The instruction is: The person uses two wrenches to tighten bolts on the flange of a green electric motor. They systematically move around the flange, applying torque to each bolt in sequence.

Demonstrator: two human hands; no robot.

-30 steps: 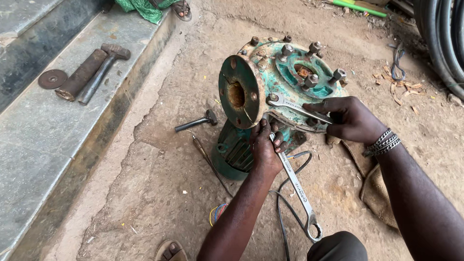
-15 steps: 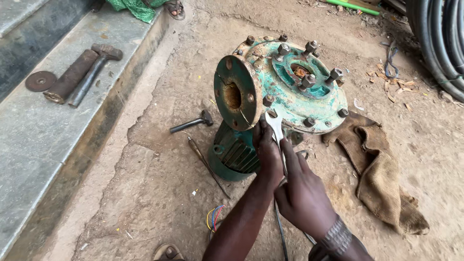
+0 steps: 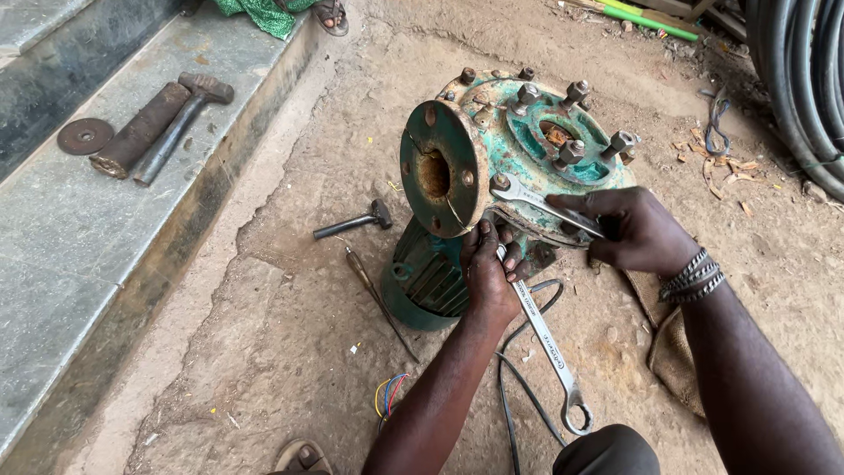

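Gripping a spanner (image 3: 543, 200) on a rim bolt, R hand (image 3: 635, 230) is wrapped round its shank for leverage; L hand (image 3: 489, 273) clasps a 2nd spanner (image 3: 547, 343) underneath, prob. countering the nut; green pump (image 3: 519, 149) stands on dirt w/ flange facing left.

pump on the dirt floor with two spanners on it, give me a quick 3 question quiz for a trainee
1. True or false: each hand holds its own spanner at the green pump.
2. Which hand grips the long spanner that hangs down toward the camera? A) left hand B) right hand
3. Fill in: on the stone step, a hammer lies next to a rusty ____ and a round disc.

Key
1. True. The left hand and the right hand each grip one.
2. A. The right hand holds the upper spanner.
3. Bar. The hammer lies beside the bar and the disc.
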